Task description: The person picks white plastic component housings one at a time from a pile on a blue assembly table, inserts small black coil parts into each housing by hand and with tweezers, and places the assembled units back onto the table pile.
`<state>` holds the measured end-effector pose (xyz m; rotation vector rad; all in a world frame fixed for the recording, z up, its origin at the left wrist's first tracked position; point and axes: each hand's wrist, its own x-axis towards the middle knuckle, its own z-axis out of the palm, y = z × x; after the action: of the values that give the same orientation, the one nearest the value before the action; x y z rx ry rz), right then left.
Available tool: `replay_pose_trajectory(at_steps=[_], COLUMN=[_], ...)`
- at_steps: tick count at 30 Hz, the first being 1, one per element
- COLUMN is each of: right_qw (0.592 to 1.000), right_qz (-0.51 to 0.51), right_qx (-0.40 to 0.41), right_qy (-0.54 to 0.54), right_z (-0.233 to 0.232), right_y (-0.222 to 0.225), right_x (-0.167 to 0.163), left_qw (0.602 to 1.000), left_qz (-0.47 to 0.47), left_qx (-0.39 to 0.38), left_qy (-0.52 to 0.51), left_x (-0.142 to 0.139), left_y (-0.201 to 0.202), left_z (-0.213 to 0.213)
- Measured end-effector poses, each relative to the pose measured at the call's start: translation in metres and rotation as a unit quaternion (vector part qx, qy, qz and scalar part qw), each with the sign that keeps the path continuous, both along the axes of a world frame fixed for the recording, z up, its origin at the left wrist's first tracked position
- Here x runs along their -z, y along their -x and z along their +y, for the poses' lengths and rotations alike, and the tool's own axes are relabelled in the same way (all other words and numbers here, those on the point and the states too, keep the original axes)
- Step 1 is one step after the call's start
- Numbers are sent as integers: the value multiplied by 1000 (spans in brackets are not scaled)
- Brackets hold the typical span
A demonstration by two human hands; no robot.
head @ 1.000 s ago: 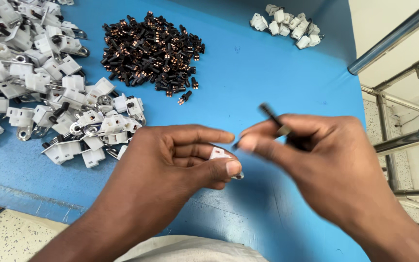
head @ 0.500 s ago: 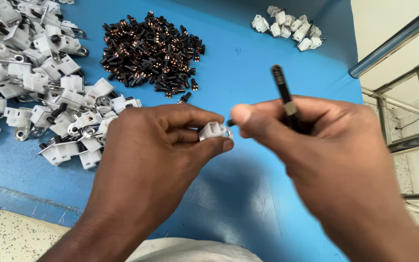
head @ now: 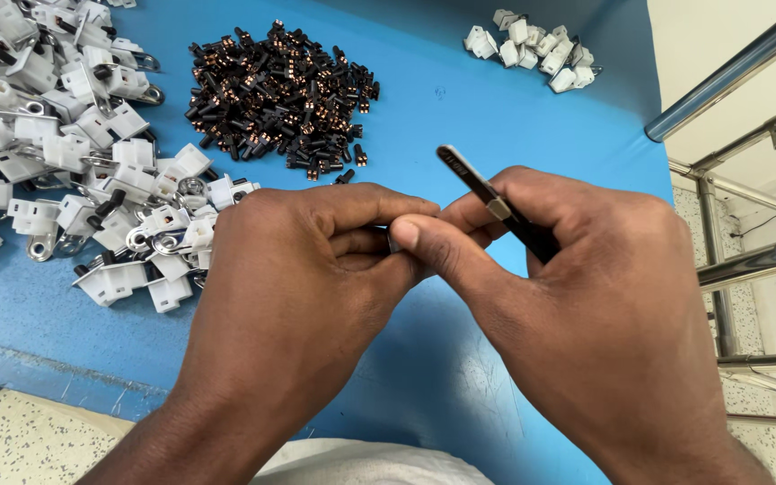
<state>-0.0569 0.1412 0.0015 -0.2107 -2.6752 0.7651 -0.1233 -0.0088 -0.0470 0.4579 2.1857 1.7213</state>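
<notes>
Your left hand (head: 289, 269) pinched a small part, mostly hidden, at its fingertips; your right hand (head: 577, 287) gripped black tweezers (head: 496, 208), whose axis slanted up-left away from the part.

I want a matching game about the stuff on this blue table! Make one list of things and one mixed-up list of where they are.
Things:
1. black and copper parts pile
2. big white parts pile
3. small white parts pile
4. black tool

Places:
A. far right of the table
B. in the right hand
C. left side of the table
D. top middle of the table

Pairs: 1-D, 2-C, 3-A, 4-B
</notes>
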Motion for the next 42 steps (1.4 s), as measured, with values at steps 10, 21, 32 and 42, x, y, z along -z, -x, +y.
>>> replay_pose_trajectory(at_steps=[10, 21, 32, 42], right_qw=[931, 910, 950, 939], right_qz=[-162, 101, 181, 232], right_qx=[103, -108, -88, -168], right_qy=[311, 387, 240, 189], right_z=[38, 19, -7, -23], right_y=[2, -5, -12, 0], right_x=[6, -9, 8, 27], left_qw=[991, 996, 996, 997], left_qz=[-86, -33, -20, -54], left_qx=[2, 79, 78, 37], left_qy=[100, -23, -28, -29], left_x=[-1, -7, -14, -6], left_y=[8, 0, -3, 1], left_z=[1, 1, 4, 1])
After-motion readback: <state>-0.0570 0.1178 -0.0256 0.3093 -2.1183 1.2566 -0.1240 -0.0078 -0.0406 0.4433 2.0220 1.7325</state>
